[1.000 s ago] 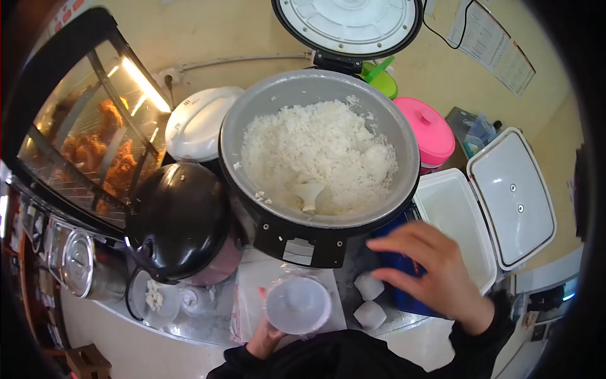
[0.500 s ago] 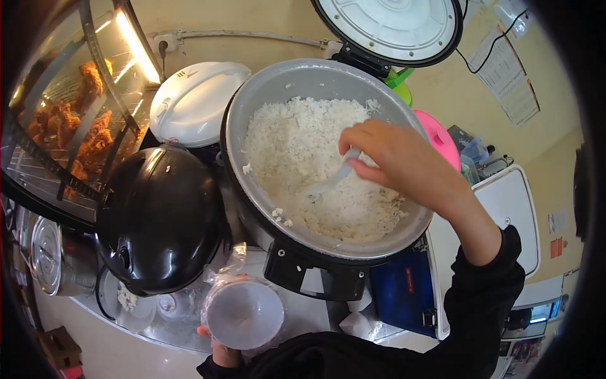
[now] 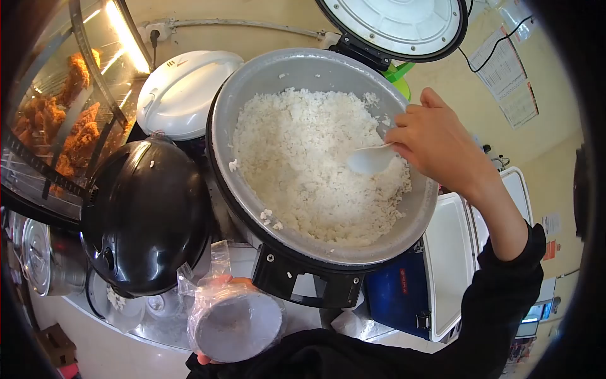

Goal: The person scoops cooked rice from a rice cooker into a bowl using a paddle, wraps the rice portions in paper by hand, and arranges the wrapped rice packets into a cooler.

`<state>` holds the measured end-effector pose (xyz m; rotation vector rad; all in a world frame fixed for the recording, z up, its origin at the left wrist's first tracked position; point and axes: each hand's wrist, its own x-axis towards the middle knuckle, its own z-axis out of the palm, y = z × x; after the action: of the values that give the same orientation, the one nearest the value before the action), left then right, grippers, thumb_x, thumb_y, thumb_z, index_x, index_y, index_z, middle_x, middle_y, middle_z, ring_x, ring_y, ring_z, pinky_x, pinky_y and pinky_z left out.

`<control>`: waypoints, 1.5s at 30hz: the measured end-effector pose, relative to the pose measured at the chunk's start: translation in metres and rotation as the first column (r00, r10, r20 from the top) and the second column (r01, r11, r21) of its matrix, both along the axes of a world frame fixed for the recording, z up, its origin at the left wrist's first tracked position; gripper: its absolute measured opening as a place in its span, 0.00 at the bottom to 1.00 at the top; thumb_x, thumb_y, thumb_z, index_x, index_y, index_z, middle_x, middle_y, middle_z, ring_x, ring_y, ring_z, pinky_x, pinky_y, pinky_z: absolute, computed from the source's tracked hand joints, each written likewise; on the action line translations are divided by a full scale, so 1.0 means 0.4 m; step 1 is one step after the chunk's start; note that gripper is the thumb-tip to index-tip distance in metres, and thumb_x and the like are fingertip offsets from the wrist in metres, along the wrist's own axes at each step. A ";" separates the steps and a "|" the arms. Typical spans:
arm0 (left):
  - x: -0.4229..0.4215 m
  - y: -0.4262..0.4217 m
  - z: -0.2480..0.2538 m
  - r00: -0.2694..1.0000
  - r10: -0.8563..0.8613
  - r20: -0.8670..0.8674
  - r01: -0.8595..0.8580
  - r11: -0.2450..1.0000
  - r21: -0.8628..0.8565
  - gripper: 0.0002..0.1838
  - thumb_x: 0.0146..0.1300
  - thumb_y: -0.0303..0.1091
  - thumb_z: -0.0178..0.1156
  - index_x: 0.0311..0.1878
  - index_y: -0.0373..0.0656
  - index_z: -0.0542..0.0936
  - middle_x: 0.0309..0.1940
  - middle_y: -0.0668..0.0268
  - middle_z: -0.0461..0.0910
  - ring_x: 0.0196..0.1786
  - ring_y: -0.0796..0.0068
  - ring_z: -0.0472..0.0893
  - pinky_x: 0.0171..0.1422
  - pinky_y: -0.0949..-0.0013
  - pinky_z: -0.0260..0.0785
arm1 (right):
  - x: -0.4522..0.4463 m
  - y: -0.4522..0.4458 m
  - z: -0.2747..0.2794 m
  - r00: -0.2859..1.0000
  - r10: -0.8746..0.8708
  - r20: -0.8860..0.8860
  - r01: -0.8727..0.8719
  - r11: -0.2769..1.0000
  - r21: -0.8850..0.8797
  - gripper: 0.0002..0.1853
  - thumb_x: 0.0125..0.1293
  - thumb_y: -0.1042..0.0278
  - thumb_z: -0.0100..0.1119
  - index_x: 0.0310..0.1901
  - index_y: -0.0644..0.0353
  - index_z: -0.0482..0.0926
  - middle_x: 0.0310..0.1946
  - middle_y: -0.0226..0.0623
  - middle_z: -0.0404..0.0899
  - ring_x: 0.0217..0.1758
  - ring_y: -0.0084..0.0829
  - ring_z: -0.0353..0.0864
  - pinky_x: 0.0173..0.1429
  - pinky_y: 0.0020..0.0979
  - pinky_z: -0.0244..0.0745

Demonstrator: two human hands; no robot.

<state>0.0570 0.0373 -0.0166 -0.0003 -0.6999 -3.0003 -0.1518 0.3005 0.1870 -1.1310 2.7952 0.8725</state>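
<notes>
In the head view, a large rice cooker (image 3: 230,205) stands open and holds a heap of white cooked rice (image 3: 303,148). My right hand (image 3: 439,142) is closed around the handle of a pale rice paddle (image 3: 371,159), whose blade rests at or just over the rice on the right side. Below the cooker, my left hand (image 3: 243,282) grips a round translucent bowl (image 3: 240,325) with a clear plastic bag (image 3: 202,300) around it. Much of that hand is hidden behind the bowl and bag. No rice shows inside the bowl.
A closed black cooker (image 3: 151,215) and a white-lidded one (image 3: 183,95) stand to the left. Beyond them is a lit glass case with fried chicken (image 3: 76,136). The raised cooker lid (image 3: 398,25) is at the back, an open blue cooler box (image 3: 394,294) at right.
My right hand has moved right and slightly back with the paddle, whose blade now faces up more broadly. The bowl has tilted and shifted slightly down. The camera view has shifted a little.
</notes>
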 end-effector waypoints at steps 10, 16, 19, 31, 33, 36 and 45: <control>-0.008 0.011 -0.007 0.999 0.030 0.023 -0.030 1.000 -0.001 0.64 0.40 0.62 0.69 0.69 0.33 0.45 0.65 0.48 0.60 0.66 0.54 0.65 0.68 0.52 0.61 | -0.036 0.068 -0.133 0.930 -0.054 0.364 0.144 0.964 -0.224 0.07 0.55 0.65 0.57 0.28 0.53 0.84 0.22 0.34 0.81 0.30 0.35 0.76 0.58 0.40 0.55; -0.028 0.015 -0.009 0.997 0.070 0.026 -0.069 0.998 -0.011 0.61 0.43 0.62 0.67 0.70 0.34 0.46 0.65 0.50 0.59 0.66 0.54 0.64 0.69 0.52 0.60 | -0.041 0.078 -0.155 0.872 -0.167 0.461 0.284 0.939 -0.196 0.09 0.54 0.59 0.60 0.33 0.49 0.87 0.22 0.36 0.80 0.29 0.35 0.68 0.51 0.34 0.55; -0.034 0.014 -0.008 0.996 0.089 0.023 -0.089 0.996 -0.016 0.59 0.44 0.62 0.65 0.70 0.35 0.47 0.66 0.50 0.59 0.67 0.55 0.63 0.69 0.52 0.59 | -0.033 0.078 -0.126 0.864 -0.224 0.450 0.312 0.941 -0.130 0.10 0.54 0.57 0.60 0.34 0.49 0.87 0.23 0.36 0.80 0.30 0.35 0.67 0.50 0.34 0.55; -0.056 0.028 -0.004 0.990 0.144 0.008 -0.144 0.989 -0.036 0.53 0.50 0.62 0.60 0.70 0.38 0.49 0.67 0.54 0.58 0.68 0.57 0.61 0.70 0.51 0.57 | 0.002 0.067 -0.177 0.764 -0.224 0.605 0.430 0.876 -0.219 0.10 0.58 0.57 0.60 0.37 0.49 0.86 0.25 0.34 0.82 0.30 0.30 0.67 0.53 0.32 0.52; -0.055 0.026 -0.003 0.988 0.154 0.004 -0.154 0.987 -0.041 0.52 0.51 0.62 0.60 0.70 0.39 0.49 0.67 0.54 0.58 0.68 0.57 0.61 0.70 0.51 0.56 | 0.010 0.049 -0.219 0.740 -0.134 0.659 0.408 0.869 -0.281 0.11 0.58 0.57 0.60 0.37 0.49 0.86 0.23 0.33 0.81 0.29 0.29 0.67 0.53 0.32 0.52; -0.052 0.021 0.000 0.983 0.182 -0.010 -0.182 0.982 -0.049 0.50 0.53 0.62 0.58 0.70 0.40 0.50 0.67 0.55 0.58 0.68 0.57 0.60 0.70 0.51 0.56 | 0.002 0.015 -0.217 0.685 -0.132 0.717 0.436 0.862 -0.258 0.11 0.59 0.57 0.60 0.38 0.49 0.86 0.21 0.34 0.80 0.28 0.29 0.67 0.53 0.32 0.51; -0.086 -0.030 0.042 0.922 0.348 -0.169 -0.360 0.932 -0.044 0.46 0.57 0.62 0.55 0.70 0.42 0.52 0.68 0.58 0.57 0.69 0.59 0.59 0.71 0.51 0.54 | 0.000 0.008 -0.159 0.628 -0.191 0.754 0.549 0.796 -0.256 0.14 0.60 0.52 0.57 0.40 0.49 0.85 0.30 0.35 0.83 0.44 0.36 0.64 0.57 0.32 0.51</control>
<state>0.0228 0.0252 0.0001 -0.1034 -0.7066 -2.5942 -0.1518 0.3038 0.1232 -0.6050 2.4250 -0.2797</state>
